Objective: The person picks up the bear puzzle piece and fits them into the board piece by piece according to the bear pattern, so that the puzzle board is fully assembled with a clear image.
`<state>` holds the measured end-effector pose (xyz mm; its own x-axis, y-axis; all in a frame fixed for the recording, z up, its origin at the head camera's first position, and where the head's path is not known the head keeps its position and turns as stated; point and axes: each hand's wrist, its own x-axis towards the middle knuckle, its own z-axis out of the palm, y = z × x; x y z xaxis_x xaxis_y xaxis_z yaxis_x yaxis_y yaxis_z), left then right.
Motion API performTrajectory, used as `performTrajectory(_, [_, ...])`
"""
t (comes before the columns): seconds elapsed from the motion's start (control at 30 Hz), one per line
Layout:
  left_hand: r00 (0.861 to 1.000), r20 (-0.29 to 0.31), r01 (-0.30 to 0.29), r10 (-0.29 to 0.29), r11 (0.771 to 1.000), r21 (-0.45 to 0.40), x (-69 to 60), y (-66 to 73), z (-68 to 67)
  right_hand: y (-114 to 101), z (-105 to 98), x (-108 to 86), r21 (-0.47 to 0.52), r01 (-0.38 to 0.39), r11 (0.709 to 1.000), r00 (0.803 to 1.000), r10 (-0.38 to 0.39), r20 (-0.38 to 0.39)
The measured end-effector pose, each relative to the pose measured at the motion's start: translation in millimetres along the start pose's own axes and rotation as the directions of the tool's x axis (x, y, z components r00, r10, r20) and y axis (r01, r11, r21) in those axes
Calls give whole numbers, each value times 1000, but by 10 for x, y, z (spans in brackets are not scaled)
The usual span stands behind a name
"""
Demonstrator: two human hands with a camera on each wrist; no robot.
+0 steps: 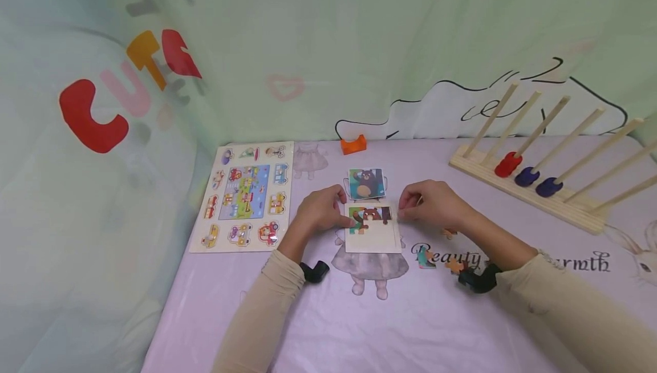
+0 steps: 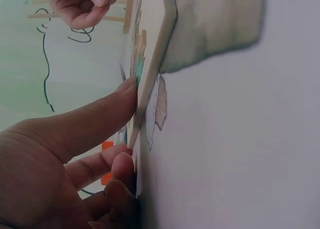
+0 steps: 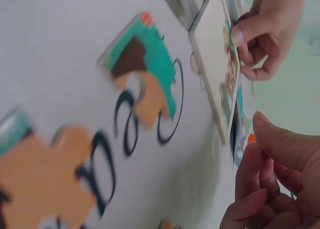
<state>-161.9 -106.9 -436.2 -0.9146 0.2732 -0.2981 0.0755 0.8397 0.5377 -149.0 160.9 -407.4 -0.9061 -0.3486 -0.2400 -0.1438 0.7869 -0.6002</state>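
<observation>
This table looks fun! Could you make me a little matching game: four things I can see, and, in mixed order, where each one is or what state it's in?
Things:
1. puzzle tray
2. bear card
3. orange piece
4. wooden peg stand

Places and states:
A. Directly beyond the bear card, as seen from the person's side
B. Carries red and blue pieces on some of its pegs
C. The left hand pinches its edge
D. Lies between the puzzle tray and the orange piece

Right pairs: 1-C, 2-D, 3-A, 4-B
</observation>
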Motion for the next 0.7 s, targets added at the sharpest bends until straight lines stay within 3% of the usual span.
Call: performTrajectory(0.7, [1000,7,-9,9,1000,-9,-12,-1,-5,434,-247,-235,-71,-37,997,999,35,-37])
